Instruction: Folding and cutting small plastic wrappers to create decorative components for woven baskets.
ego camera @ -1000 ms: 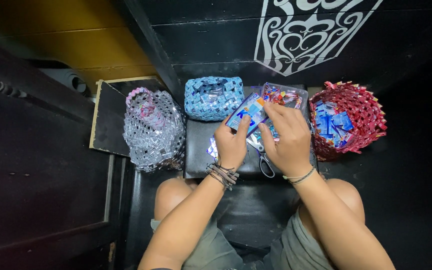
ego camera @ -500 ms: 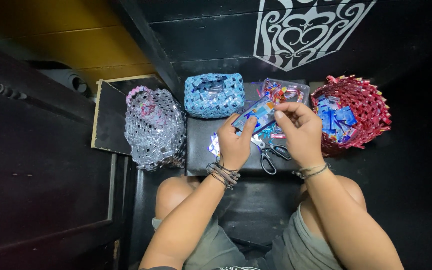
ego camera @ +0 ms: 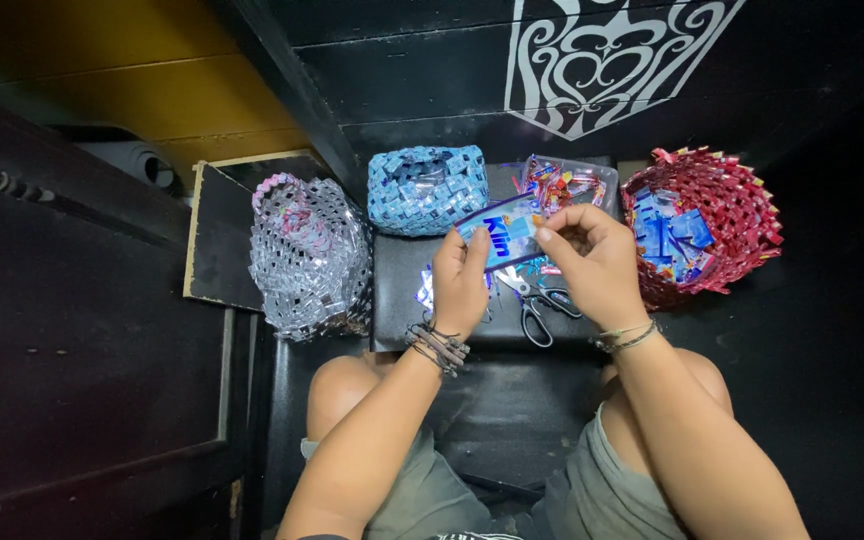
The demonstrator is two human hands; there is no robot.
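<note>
Both hands hold one flat blue plastic wrapper [ego camera: 505, 238] above a small black table [ego camera: 400, 300]. My left hand [ego camera: 459, 283] pinches its left end, thumb on top. My right hand [ego camera: 595, 263] grips its right end with the fingers curled. A pair of black-handled scissors [ego camera: 534, 304] lies on the table just under the hands. Several small wrapper pieces [ego camera: 424, 292] lie by my left hand.
A blue woven basket [ego camera: 426, 188] stands at the table's back left, a clear tray of colourful wrappers [ego camera: 564, 181] beside it. A red woven basket [ego camera: 727, 222] holding blue wrappers is at the right. A silver woven bag [ego camera: 307, 255] stands at the left. My knees are below.
The wrapper has been turned and stretched out flat between the two hands. My right hand has shifted right, uncovering the scissors.
</note>
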